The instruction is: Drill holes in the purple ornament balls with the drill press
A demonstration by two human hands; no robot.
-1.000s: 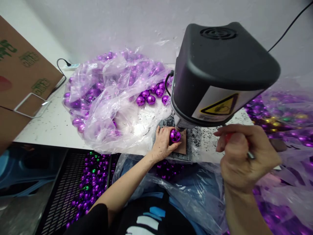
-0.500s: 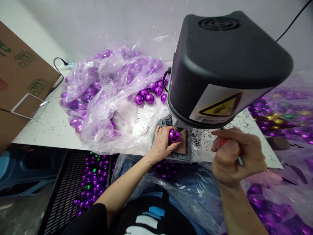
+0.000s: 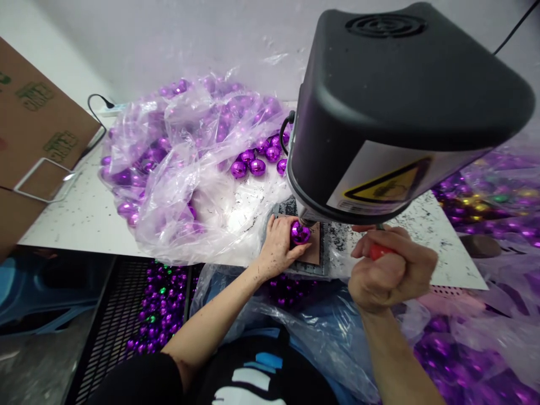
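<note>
A shiny purple faceted ball (image 3: 300, 233) is gripped by my left hand (image 3: 279, 243), thumb on the near side and fingers on the far side. Beneath it lies a brown square pad (image 3: 313, 254) on the machine's dark base. The machine, a black-housed drill press (image 3: 396, 95) with a yellow warning label, hangs over the ball, and its bit end meets the ball's top. My right hand (image 3: 392, 270) is closed around the red handle (image 3: 382, 251) of the machine's lever. The tip of the bit is hidden.
A clear plastic bag (image 3: 177, 163) full of purple balls spreads over the white table (image 3: 76, 225), with several loose balls (image 3: 257, 167) beside it. A cardboard box (image 3: 37, 129) stands at left. Below is a black crate (image 3: 109, 304) of balls. More bagged balls (image 3: 476, 365) lie at right.
My right hand has drawn the lever handle leftward and a little toward the machine. My left hand keeps the ball in the same place under the bit. The view has shifted slightly.
</note>
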